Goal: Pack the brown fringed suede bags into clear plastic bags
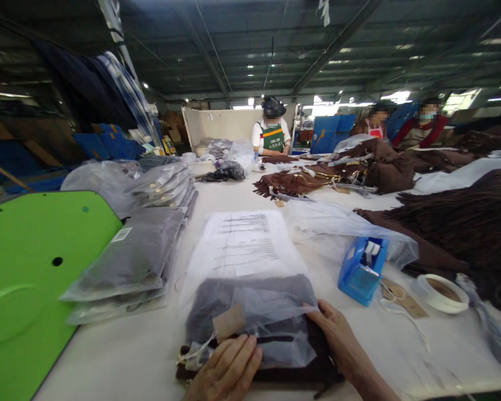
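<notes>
A dark brown fabric bag point(284, 348) with gold-coloured hardware at its left corner lies in front of me. Its far part is inside a clear plastic bag point(246, 245) with printed text, whose loose mouth edge lies over the brown cloth. A cardboard tag point(229, 321) on a white string rests on top. Fingers stretched out, my left hand point(229, 367) presses flat on the near side of the brown bag. At the right side, my right hand point(332, 323) pinches the plastic bag's edge between thumb and fingers; the fingertips are partly hidden.
Packed plastic bags point(137, 250) are piled at left beside a green panel point(42, 267). On the right are a blue tape dispenser point(361, 273), a tape roll point(442, 293) and brown fringed goods point(467, 223). Co-workers point(272, 131) stand across the table.
</notes>
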`<action>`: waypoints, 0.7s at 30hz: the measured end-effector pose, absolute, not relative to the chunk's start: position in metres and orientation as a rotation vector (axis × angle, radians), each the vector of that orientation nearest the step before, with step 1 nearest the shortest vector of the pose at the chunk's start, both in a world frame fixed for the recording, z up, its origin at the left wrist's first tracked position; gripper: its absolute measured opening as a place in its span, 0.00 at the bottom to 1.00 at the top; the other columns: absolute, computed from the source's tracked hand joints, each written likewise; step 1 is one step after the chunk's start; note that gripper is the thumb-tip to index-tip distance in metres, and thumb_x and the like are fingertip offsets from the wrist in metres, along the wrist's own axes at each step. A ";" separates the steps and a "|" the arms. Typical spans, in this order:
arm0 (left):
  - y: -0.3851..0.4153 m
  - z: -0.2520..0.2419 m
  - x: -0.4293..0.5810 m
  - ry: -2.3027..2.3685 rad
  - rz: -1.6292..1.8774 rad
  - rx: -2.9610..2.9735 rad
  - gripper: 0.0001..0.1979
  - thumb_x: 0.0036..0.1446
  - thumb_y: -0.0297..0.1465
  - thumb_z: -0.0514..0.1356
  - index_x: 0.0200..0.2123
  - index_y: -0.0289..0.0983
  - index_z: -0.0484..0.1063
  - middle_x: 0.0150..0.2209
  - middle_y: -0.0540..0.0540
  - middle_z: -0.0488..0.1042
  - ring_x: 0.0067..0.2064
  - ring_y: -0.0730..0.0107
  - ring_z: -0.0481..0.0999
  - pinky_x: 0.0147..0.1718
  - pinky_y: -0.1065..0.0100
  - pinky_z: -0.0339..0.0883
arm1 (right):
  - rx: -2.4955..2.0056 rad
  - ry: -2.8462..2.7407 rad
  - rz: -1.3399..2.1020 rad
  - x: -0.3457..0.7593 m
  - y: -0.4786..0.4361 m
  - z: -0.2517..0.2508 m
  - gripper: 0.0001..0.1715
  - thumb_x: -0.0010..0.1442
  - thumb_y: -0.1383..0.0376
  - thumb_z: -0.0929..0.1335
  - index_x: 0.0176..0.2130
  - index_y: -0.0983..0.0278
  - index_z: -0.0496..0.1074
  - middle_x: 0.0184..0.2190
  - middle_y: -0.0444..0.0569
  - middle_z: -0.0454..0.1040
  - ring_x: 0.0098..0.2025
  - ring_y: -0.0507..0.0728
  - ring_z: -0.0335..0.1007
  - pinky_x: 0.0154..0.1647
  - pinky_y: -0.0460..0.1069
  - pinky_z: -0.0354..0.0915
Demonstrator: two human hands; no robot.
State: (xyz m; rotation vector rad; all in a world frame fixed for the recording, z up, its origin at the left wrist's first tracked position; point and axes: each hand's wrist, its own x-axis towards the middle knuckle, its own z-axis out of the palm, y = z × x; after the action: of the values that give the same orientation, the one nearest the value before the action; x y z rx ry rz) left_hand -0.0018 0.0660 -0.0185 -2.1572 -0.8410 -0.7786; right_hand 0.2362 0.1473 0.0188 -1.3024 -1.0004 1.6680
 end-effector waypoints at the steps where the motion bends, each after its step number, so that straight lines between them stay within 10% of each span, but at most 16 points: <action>1: 0.069 -0.018 0.000 -0.795 -0.769 -2.186 0.17 0.62 0.26 0.44 0.46 0.33 0.71 0.57 0.39 0.64 0.53 0.63 0.68 0.55 0.63 0.58 | -1.307 -1.007 1.656 0.236 0.147 0.020 0.18 0.48 0.54 0.69 0.34 0.64 0.68 0.27 0.45 0.76 0.31 0.56 0.72 0.27 0.46 0.65; 21: 0.094 -0.005 0.039 -0.820 -0.320 -2.275 0.27 0.52 0.20 0.47 0.57 0.26 0.56 0.59 0.24 0.55 0.58 0.40 0.59 0.50 0.47 0.61 | -1.367 -1.538 1.281 0.246 0.148 0.034 0.22 0.53 0.49 0.62 0.27 0.65 0.71 0.27 0.45 0.72 0.33 0.56 0.64 0.31 0.47 0.60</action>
State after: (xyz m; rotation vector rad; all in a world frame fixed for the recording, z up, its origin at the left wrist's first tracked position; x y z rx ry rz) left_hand 0.0391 0.0941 -0.0046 -2.2748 -0.8198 -0.3200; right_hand 0.2464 0.1476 0.0342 -1.3671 -1.5382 1.2808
